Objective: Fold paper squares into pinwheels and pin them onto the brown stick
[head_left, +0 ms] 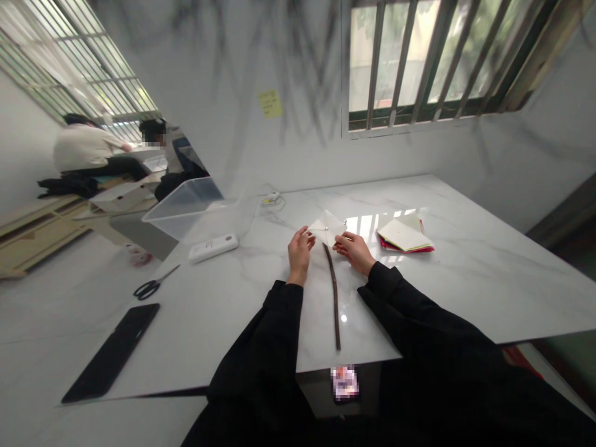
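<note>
Both hands are at a white folded paper pinwheel (328,221) on the table, with a small shiny pin-like spot at its middle. The fingers of my left hand (299,253) close on its left corner. On the other side, my right hand (354,251) pinches its lower right edge. A thin brown stick (334,292) lies below the pinwheel and points toward me. Its far end reaches the paper's lower edge between my hands; whether the two are joined, I cannot tell.
A stack of coloured paper (405,234) lies right. On the left are scissors (151,287), a black flat slab (112,352), a white power-strip-like device (213,248) and a clear plastic bin (184,208). Two people (86,149) sit farther back left.
</note>
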`<state>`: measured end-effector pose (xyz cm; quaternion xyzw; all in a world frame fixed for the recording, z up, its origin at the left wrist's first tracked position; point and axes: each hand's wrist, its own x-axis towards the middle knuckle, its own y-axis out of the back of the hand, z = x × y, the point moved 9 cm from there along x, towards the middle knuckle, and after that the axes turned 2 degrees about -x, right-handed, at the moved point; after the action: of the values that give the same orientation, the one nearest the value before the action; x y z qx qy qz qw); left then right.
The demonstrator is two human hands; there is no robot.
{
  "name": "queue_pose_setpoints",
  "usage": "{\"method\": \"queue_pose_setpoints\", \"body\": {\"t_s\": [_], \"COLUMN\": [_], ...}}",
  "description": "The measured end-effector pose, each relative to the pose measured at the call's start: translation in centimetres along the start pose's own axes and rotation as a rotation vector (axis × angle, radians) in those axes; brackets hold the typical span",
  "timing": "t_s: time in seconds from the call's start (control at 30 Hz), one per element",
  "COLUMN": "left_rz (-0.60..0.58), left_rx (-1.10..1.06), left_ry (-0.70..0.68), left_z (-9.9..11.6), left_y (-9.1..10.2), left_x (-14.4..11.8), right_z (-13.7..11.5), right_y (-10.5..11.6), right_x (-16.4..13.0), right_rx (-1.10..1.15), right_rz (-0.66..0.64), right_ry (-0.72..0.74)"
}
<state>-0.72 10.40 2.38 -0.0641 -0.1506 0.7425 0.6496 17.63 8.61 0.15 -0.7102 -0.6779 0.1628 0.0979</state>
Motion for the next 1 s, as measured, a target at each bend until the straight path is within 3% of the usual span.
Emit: {"method": "queue_pose_setpoints", "body": {"t_s": [0.13,0.23,0.3,0.37,0.47,0.53,0.6,0.73,0.87,1.0], "left_rz": [-0.056,-0.011,0.008,0.013,0.008,-0.009,-0.053,-0.136,-0.143,-0.198], "left_rx": [0.013,0.088,0.109,0.115,0.172,0.205,0.208,0.195,0.161,0.332], "left_ry": [0.0,-0.044,-0.047,-0.032,-0.027,-0.034,-0.043,-0.006,0.063,0.048], "left_z": [0.1,0.4,0.5,0.6,1.0,1.2,1.3,0.7,-0.5,-1.4], "left_y": [-0.8,-0.2,0.2,0.6,0.8,0.5,0.0,-1.1,-1.1,-1.3], "left_x": [-1.0,-1.2,-1.2,-1.2,-1.4,-1.6,-1.9,-2.6,-3.2,-3.9], "right_z": [0.3,0.9,0.9,-0.3,-3.8,-5.4,-6.0,-5.3,-4.2,-3.0], "right_y": [-1.3,-2.1,-2.0,-1.2,-1.0,-1.9,-2.9,-3.9,-3.0,-1.9], "right_x": [-0.5,-0.7,-0.8,-1.2,-3.2,-4.6,-5.3,-5.4,-5.1,-4.3], "right_rx": [-0.122,-0.234,-0.289,-0.382,-0.668,-0.809,-0.883,-0.916,-0.92,-0.953], "right_rz": [-0.081,-0.128,-0.091,0.032,0.225,0.25,0.193,0.073,0.065,0.04], "right_ry": [0.032,0.063,0.119,0.268,0.615,0.795,0.882,0.902,0.832,0.718]}}
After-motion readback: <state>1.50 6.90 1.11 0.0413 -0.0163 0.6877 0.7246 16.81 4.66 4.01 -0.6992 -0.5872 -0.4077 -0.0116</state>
